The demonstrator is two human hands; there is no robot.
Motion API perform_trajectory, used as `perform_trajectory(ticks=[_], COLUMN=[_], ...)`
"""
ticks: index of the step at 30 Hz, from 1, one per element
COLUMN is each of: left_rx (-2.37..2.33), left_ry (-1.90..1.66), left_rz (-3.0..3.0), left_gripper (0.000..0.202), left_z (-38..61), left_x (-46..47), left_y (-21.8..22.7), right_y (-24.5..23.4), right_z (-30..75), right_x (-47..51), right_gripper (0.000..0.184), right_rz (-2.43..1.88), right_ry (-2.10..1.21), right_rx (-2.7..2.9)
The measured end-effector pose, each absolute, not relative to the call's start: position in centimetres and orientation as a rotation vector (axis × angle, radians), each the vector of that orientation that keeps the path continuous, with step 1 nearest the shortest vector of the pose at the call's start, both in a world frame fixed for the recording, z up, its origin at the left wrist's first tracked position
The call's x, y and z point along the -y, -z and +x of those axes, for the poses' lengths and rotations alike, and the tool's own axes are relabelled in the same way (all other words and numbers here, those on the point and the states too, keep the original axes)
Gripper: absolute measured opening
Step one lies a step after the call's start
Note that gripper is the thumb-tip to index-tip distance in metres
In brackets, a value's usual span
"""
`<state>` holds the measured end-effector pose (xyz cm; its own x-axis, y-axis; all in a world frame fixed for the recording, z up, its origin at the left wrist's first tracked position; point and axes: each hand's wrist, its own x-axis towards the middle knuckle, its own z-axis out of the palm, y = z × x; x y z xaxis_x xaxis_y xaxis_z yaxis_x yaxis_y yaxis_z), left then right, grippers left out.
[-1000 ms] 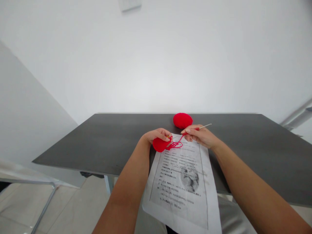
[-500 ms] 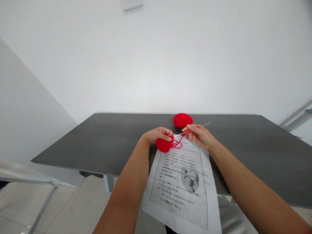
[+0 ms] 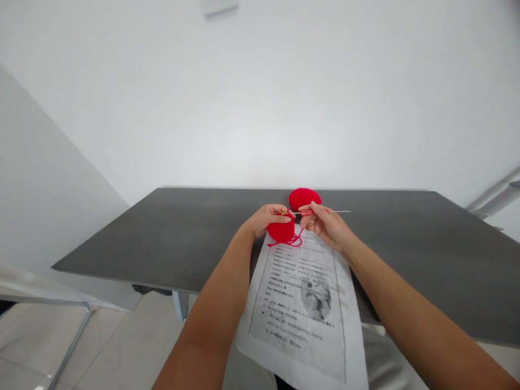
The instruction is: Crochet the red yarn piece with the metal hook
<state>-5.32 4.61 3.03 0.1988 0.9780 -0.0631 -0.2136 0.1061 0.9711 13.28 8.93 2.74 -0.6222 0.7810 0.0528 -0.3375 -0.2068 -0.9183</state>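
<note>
My left hand (image 3: 268,218) is closed on a red crochet piece (image 3: 281,232), with thumb and fingers pinching its upper edge. A small yellow bit shows at that edge. My right hand (image 3: 325,223) grips a crochet hook (image 3: 307,213) by its red handle; the thin metal shaft points left into the edge of the piece, and its other end sticks out to the right. Loose red yarn (image 3: 296,240) loops below the piece, over a printed sheet (image 3: 300,346). Behind my hands sits a red ball of yarn (image 3: 304,198), partly covered by my right fingers.
The sheet hangs over the near edge of the dark table (image 3: 195,233) toward my lap. A white wall (image 3: 260,108) rises behind the table. At the lower left, a metal frame (image 3: 75,338) stands on the tiled floor.
Both hands have risen slightly, and the left has shifted right with the crochet piece. The hook has turned from slanted to nearly level, its tip now at the piece's edge.
</note>
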Motion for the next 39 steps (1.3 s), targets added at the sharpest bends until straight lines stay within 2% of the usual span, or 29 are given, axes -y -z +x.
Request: perform_trajectory(ticks=[11,19,30,39], left_rx=[-0.916,-0.906,-0.976,-0.936], left_ry=[-1.207,-1.221,-1.195,-1.124], left_rz=[1.053,1.061,1.177,1.201], left_gripper=[0.040,0.065,0.057,0.051], left_z=[-4.1,-4.5,-4.4,-4.3], left_x=[-4.9,-4.9,-5.4,-5.5], left_y=[-3.2,-2.7,-2.2,-2.0], right_y=[-2.0,-2.2,-1.9,-2.0], right_z=[12.8,13.0,13.1,13.5], right_x=[-9.4,-8.7,-8.9,-8.8], right_gripper=[0.034,0.020,0.015,0.015], right_rz=[-0.552,-0.539,-0.569,-0.545], right_ry=[-1.813,-1.645,-1.049,-0.925], right_rx=[1.097,1.346,1.749,1.873])
